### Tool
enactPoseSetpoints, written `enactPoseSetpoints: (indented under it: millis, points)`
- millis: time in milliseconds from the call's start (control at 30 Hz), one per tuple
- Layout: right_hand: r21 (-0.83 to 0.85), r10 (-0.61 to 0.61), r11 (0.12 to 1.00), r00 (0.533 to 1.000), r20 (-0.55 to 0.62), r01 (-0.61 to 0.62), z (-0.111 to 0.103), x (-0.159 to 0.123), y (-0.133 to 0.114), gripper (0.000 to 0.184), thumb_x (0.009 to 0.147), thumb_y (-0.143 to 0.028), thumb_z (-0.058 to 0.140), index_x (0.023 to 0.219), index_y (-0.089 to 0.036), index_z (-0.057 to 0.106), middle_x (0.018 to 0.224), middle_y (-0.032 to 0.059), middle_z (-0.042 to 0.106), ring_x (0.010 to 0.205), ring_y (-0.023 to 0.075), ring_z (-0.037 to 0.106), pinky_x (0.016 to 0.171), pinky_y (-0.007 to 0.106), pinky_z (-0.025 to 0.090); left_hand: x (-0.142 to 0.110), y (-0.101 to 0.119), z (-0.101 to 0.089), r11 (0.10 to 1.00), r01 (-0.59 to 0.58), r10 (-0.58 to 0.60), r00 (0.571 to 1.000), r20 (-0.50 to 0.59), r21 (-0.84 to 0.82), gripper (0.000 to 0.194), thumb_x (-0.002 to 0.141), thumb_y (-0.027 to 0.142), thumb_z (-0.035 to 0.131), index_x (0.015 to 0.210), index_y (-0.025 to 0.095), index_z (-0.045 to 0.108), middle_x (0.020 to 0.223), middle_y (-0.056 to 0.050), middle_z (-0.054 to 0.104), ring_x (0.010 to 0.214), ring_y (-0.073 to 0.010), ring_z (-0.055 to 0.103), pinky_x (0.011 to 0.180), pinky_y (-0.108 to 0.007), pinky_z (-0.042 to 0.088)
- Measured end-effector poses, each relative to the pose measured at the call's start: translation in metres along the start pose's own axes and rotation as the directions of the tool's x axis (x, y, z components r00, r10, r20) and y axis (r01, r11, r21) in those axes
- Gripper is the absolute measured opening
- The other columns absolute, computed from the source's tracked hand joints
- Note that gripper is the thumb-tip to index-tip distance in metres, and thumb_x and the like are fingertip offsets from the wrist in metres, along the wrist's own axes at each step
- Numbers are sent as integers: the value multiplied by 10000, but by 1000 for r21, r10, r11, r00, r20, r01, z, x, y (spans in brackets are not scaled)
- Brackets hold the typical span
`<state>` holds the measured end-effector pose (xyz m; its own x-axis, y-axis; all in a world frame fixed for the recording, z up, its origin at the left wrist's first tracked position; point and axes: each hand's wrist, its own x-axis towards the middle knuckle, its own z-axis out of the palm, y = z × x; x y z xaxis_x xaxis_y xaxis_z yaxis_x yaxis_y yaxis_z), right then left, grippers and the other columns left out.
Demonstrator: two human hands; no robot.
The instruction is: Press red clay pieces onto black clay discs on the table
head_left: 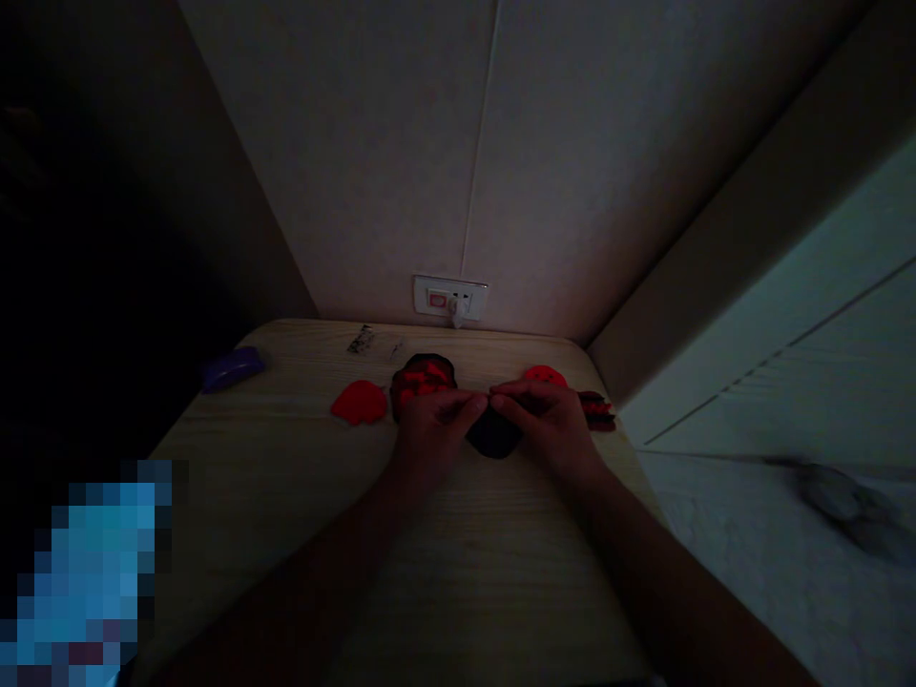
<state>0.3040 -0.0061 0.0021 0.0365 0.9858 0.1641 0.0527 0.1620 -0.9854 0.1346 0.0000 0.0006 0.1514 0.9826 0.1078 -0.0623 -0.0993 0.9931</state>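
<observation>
Both hands meet over the wooden tabletop, thumbs against fingertips. My left hand [434,423] is closed in a pinch at the upper left edge of a dark, flat, rounded piece [495,435], perhaps of modelling clay. At its upper right edge my right hand [550,417] pinches the same piece. Behind my left hand lies a round black piece with red patches [424,374], partly covered by the fingers. A flat red piece with a wavy lower edge [359,403] is to its left. Beyond my right hand are a red disc with dark dots [546,375] and a layered red-and-black piece [599,410].
A purple packet [233,368] lies at the left edge of the wooden tabletop [458,563]. A wall socket [450,298] with a plug sits just above the back edge. To the right stands a pale panel [787,353]. A blurred bluish patch [93,563] covers the lower left. The room is dim.
</observation>
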Motion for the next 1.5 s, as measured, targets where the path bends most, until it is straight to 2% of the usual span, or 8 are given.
enactPoseSetpoints:
  millis: [200, 433, 667, 833, 1067, 1233, 1367, 1500]
  points:
    - [-23, 3, 1000, 1000, 9, -3, -1, 0, -2, 249, 717, -415, 883, 878, -237, 818, 823, 33, 808, 745, 198, 751, 714, 327, 617, -1, 0, -2, 997, -43, 45, 998, -42, 57, 200, 846, 350, 726, 873, 179, 825, 762, -27, 787, 725, -185, 712, 666, -266, 550]
    - [0, -12, 1000, 1000, 11, 12, -3, 0, -5, 206, 712, -391, 890, 847, -247, 830, 799, 26, 809, 704, 180, 737, 691, 303, 601, -1, -1, 1, 999, -50, 50, 998, -26, -15, 195, 802, 304, 774, 948, 184, 818, 903, -57, 816, 826, -205, 753, 770, -300, 595]
    - [-70, -55, 996, 998, 25, 57, 0, -3, -7, 212, 744, -418, 865, 844, -236, 825, 812, 41, 806, 741, 201, 746, 712, 326, 610, -1, -1, 1, 999, -31, 31, 999, -24, -10, 155, 784, 288, 773, 879, 170, 801, 847, -59, 808, 795, -208, 756, 752, -307, 605]
    - [-67, -62, 996, 998, 19, 63, -1, -3, -6, 244, 758, -401, 855, 953, -258, 822, 855, 36, 813, 768, 204, 756, 731, 333, 618, -1, -3, 2, 999, -26, 25, 1000, -18, -29, 161, 799, 288, 770, 915, 184, 811, 879, -61, 814, 818, -213, 762, 774, -317, 610]
    - [-67, -69, 995, 997, 25, 71, -3, -2, -5, 182, 787, -400, 830, 885, -246, 823, 836, 36, 811, 765, 207, 755, 729, 337, 618, 0, 1, -1, 1000, -3, 3, 1000, -2, -24, 226, 827, 361, 744, 933, 178, 825, 844, -57, 811, 844, -234, 758, 785, -330, 599]
    - [-73, -59, 996, 998, 11, 59, -3, -1, -4, 203, 777, -388, 838, 931, -256, 826, 846, 35, 813, 763, 202, 755, 716, 326, 615, 1, 1, -2, 1000, -4, 3, 999, -52, -3, 203, 817, 360, 750, 892, 187, 824, 834, -46, 808, 803, -212, 743, 743, -305, 577]
    - [-64, -33, 997, 999, 6, 33, -3, -1, -3, 194, 752, -416, 850, 828, -241, 816, 794, 38, 800, 708, 199, 736, 665, 318, 601, 1, 0, 0, 999, 27, -29, 998, -62, -41, 178, 787, 340, 773, 855, 179, 806, 828, -47, 804, 789, -203, 741, 751, -307, 582]
    - [-36, -7, 999, 1000, 30, 8, -2, -2, -5, 292, 735, -414, 863, 969, -246, 815, 814, 30, 798, 715, 188, 730, 675, 311, 598, 1, -2, 0, 999, -5, 3, 999, -53, -43, 177, 786, 320, 776, 888, 178, 801, 867, -59, 806, 810, -205, 746, 769, -316, 589]
